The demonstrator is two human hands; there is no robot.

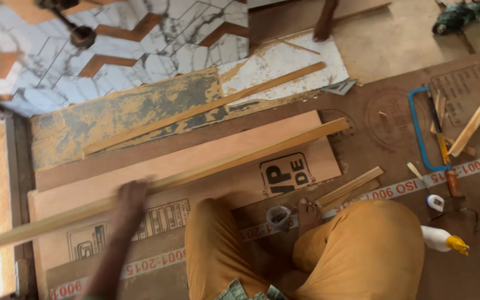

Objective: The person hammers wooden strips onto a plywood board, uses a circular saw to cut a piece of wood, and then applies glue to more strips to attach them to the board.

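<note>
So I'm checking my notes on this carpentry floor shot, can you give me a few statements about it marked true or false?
1. The left hand rests on the long wooden strip. True.
2. The blue-framed hacksaw lies to the person's left. False: it lies to the right, beside loose wood offcuts.
3. A white glue bottle with a yellow nozzle lies by the right knee. True.
4. The right hand holds a hammer. False: the right hand is not in view.
5. Another person's foot shows at the top edge. True.
</note>
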